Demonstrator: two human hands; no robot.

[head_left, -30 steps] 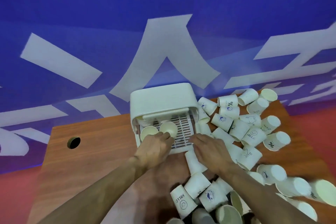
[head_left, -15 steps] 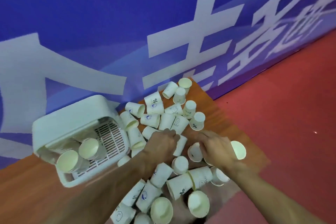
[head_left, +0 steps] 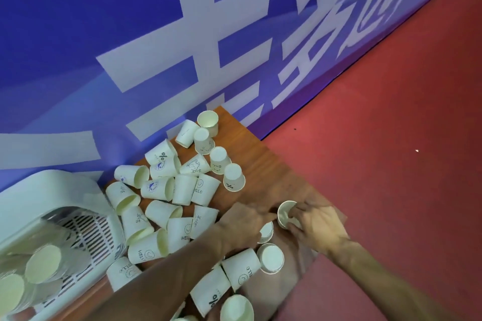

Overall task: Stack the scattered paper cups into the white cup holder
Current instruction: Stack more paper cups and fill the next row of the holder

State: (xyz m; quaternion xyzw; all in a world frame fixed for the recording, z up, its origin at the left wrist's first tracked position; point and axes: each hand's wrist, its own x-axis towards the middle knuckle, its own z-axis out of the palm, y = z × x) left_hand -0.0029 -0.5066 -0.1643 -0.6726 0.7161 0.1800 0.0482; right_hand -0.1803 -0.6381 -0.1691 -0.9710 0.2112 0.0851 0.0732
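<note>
— Since half a second ago, our left hand [head_left: 242, 227] is drawing closer to our right hand [head_left: 319, 228], and the white cup holder [head_left: 52, 198] is sliding out toward the 8 o'clock edge of our view.

— Agreed. What is our right hand doing?

— We are pinching a paper cup [head_left: 286, 212] with it at 4 o'clock on the desk [head_left: 260, 172], close to the edge. Our fingertips are dipping into the cup's mouth and our thumb is lying against the outside.

— And the left?

— We are reaching it over a half-hidden cup [head_left: 266, 232], just at 7 o'clock of the pinched one. We cannot tell whether its fingers are gripping anything, because the back of the hand is covering them.

— Where are the others lying?

— The scattered cups [head_left: 182, 189] are lying in a heap, many on their sides, running from 12 o'clock to 6 o'clock between the holder and our hands. Stacked cups [head_left: 43, 264] are sitting inside the holder, round ends facing us.

— And beyond the desk?

— Red floor [head_left: 391, 164] is showing at 3 o'clock, and a blue banner [head_left: 130, 34] with white characters is standing at 12.
</note>
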